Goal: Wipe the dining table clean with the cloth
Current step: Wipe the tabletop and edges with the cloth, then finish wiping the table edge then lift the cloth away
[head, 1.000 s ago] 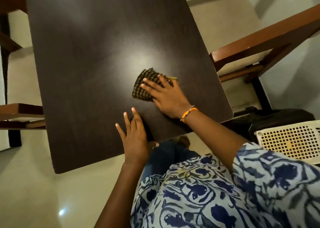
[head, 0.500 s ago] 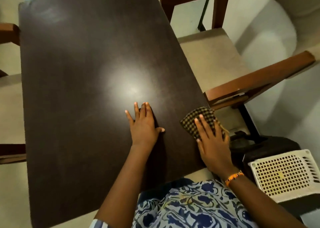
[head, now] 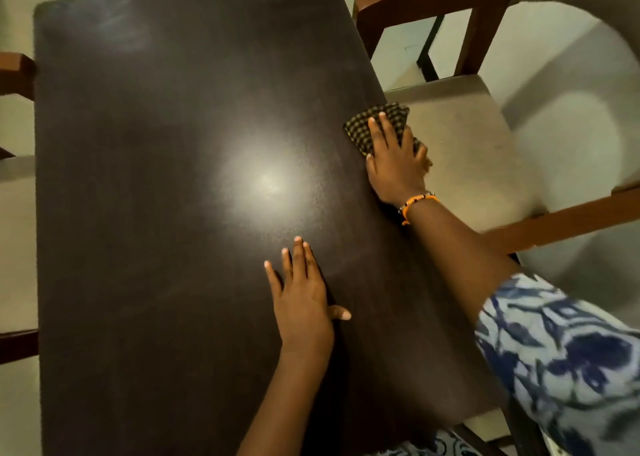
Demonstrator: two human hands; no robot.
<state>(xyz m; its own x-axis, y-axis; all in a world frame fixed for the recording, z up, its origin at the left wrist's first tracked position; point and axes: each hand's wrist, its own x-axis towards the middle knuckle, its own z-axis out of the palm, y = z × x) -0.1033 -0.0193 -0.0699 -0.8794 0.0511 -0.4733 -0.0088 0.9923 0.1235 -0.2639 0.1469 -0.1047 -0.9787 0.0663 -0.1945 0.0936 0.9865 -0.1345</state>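
Observation:
A dark brown dining table (head: 156, 196) fills most of the view, with a bright light reflection near its middle. A dark checked cloth (head: 363, 123) lies folded at the table's right edge, part of it overhanging. My right hand (head: 394, 164) presses flat on the cloth, fingers spread, an orange bead bracelet at the wrist. My left hand (head: 301, 303) rests flat on the tabletop nearer to me, palm down, fingers together, holding nothing.
A wooden chair with a beige seat (head: 460, 150) stands close against the table's right side. Its armrest (head: 568, 220) runs just beside my right forearm. Parts of other chairs (head: 14, 71) show at the left. Pale floor lies around.
My right hand has slid the cloth from mid-table to the near right edge, then forward along that edge. My left hand has stayed flat on the table.

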